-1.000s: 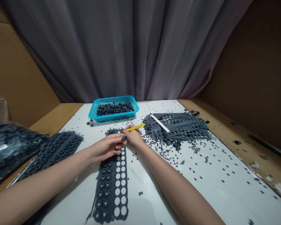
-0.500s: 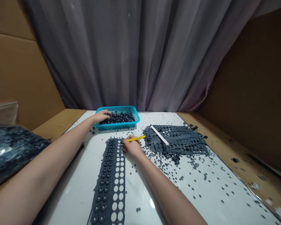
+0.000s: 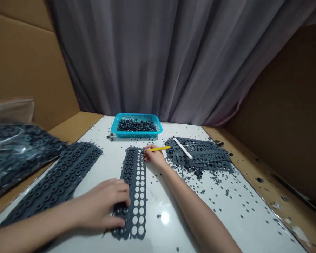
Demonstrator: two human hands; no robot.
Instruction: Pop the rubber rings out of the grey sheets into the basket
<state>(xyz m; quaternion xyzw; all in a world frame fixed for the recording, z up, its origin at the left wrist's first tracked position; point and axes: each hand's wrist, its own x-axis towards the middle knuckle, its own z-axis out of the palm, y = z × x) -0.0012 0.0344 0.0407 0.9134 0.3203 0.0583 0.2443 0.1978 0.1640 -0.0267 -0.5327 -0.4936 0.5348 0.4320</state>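
A dark grey rubber sheet (image 3: 130, 186) lies lengthwise before me on the white table. Ring-shaped parts fill its left rows, while its right rows are round holes with white showing through. At the sheet's near left side is my left hand (image 3: 112, 200), its thumb and fingers apart over the rings; whether the fingertips press on it I cannot tell. My right hand (image 3: 153, 155) grips a slim yellow pen-shaped tool (image 3: 160, 148) at the sheet's far right corner. The fingers hide the tool's working end.
A blue basket (image 3: 137, 135) of small black parts stands at the back. Punched sheets (image 3: 205, 153) are piled at right under a white stick (image 3: 183, 148), with small discs scattered around. On the left are another ringed sheet (image 3: 58, 179) and a clear bag (image 3: 18, 151) of rings.
My left hand has come back from the basket to the near left side of the rubber sheet. My right hand stays at the sheet's far end with the yellow tool.
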